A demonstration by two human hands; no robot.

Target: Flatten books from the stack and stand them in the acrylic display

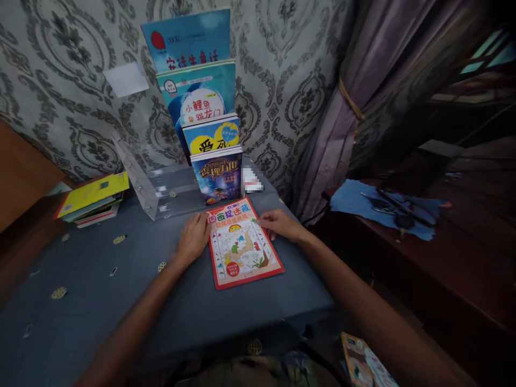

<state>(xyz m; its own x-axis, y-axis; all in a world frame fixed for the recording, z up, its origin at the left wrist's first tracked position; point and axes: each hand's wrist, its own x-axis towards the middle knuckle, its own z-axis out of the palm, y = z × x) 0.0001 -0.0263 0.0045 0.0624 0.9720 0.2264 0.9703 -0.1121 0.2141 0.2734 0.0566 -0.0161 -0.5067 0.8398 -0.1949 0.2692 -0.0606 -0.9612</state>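
A red-bordered children's picture book (244, 247) lies flat on the blue-grey tablecloth (100, 301). My left hand (194, 236) rests at the book's top left corner, fingers curled against its edge. My right hand (278, 223) touches the top right corner with its fingertips pinched on the edge. Just behind the book stands a clear acrylic tiered stand (157, 188) holding several upright books (209, 129), the front one dark blue (217, 174).
A stack of books with a yellow cover (94, 198) lies at the table's left. A purple curtain (363, 102) hangs to the right. A dark wooden surface (443, 252) carries a blue cloth (382, 207). Another book (365, 363) lies low near my lap.
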